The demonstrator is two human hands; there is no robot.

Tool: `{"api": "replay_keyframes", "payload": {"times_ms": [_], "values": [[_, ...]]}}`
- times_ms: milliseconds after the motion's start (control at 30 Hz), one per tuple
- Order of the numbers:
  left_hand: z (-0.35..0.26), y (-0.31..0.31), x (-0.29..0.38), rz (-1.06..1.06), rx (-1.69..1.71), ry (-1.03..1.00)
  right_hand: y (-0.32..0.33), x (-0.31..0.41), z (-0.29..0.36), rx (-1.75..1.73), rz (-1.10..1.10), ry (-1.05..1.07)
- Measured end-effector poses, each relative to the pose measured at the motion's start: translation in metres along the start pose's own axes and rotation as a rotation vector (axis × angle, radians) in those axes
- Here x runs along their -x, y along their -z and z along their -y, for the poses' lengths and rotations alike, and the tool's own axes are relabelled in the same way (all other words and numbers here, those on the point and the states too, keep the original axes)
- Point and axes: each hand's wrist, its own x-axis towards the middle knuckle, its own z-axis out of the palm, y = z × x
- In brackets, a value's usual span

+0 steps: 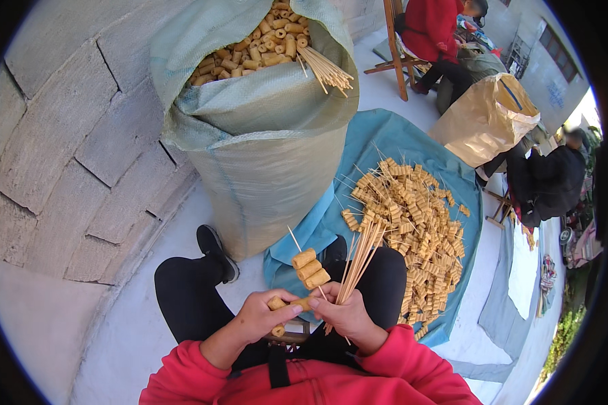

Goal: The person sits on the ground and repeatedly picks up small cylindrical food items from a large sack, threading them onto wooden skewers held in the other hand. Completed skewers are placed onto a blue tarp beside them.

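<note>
My left hand point(258, 315) holds several short, hollow golden-brown rolls point(277, 304), one pinched at the fingertips near the right hand. My right hand point(348, 310) grips a bundle of thin wooden sticks point(362, 253) and one skewer point(294, 238) tilted up to the left. Three rolls point(310, 269) sit side by side, threaded on that skewer. In front stands a large woven sack point(268, 177), its mouth folded open over loose rolls point(256, 48). More sticks point(327, 68) lie at the sack's rim.
A heap of skewered rolls point(410, 217) covers much of a blue cloth point(370, 131) at the right. Behind it stands a tan sack point(486, 116). Two other people, one in a red top point(430, 30) and one in black point(552, 177), sit beyond. A block wall point(71, 131) rises at left.
</note>
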Motion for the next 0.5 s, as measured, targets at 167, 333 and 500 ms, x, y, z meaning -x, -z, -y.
{"api": "replay_keyframes", "payload": {"times_ms": [167, 333, 500], "values": [[-0.018, 0.013, 0.001, -0.157, 0.537, -0.016, 0.005, 0.017, 0.017, 0.251, 0.048, 0.205], [-0.037, 0.024, 0.009, -0.210, 0.635, -0.115, 0.014, 0.046, 0.011, 0.468, 0.222, 0.133], [-0.034, 0.024, 0.010, -0.255, 0.635, -0.157, 0.001, 0.043, 0.016, 0.516, 0.199, 0.293]]}}
